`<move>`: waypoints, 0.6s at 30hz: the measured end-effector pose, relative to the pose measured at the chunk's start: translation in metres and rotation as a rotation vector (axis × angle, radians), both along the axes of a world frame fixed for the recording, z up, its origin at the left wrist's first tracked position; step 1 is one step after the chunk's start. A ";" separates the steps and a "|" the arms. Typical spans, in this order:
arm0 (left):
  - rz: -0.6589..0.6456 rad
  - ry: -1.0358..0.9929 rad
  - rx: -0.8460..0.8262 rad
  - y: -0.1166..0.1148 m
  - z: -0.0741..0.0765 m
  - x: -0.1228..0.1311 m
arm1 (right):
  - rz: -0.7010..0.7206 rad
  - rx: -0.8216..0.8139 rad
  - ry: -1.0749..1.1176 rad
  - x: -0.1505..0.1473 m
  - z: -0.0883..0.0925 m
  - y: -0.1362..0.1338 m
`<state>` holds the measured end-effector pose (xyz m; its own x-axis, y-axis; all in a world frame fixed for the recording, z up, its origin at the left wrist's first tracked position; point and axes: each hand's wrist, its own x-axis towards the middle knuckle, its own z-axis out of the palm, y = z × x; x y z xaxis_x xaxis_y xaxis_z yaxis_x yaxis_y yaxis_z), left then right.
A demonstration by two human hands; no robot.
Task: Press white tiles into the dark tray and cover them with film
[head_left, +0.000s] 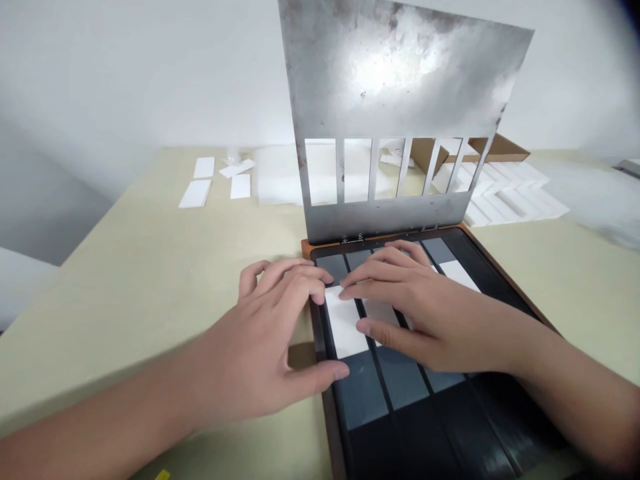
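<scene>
A black tray (pixel 420 440) with a brown frame holds rows of grey rectangles and white cards. My left hand (pixel 270 333) rests over its left edge, fingers and thumb apart, beside the leftmost white card (pixel 345 327). Across the tray lies my right hand (pixel 425 307), its fingers spread over the cards and its index fingertip at the top of that leftmost card. It partly covers a second white card (pixel 380 313) and others behind it. Past its knuckles another white card (pixel 459 275) shows. Neither hand grasps anything. A metal plate (pixel 400 87) with several slots stands upright, hinged at the tray's far edge.
Loose white cards (pixel 196 193) lie on the pale table (pixel 210 267) at the far left. White packing sheet (pixel 277 173) is behind the plate. Stacks of white cards (pixel 515 200) and an open cardboard box (pixel 505 148) stand at the back right.
</scene>
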<state>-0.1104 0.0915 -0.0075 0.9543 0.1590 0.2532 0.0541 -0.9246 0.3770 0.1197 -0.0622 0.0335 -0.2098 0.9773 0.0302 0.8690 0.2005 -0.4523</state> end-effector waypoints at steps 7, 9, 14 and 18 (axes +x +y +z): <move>-0.023 0.002 0.004 0.000 0.003 -0.001 | 0.031 0.018 -0.009 0.003 -0.002 0.000; -0.044 0.000 -0.012 0.001 0.004 -0.002 | 0.032 0.017 -0.015 0.003 -0.003 0.000; -0.028 -0.016 -0.060 0.004 0.007 -0.002 | 0.029 0.028 -0.039 0.003 -0.003 -0.001; -0.077 -0.129 -0.053 0.003 0.012 -0.001 | 0.032 0.043 -0.043 0.001 -0.003 0.000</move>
<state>-0.1117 0.0940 0.0041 0.9242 0.1029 0.3677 -0.0683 -0.9029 0.4244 0.1211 -0.0624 0.0310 -0.2427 0.9681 0.0621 0.8803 0.2467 -0.4053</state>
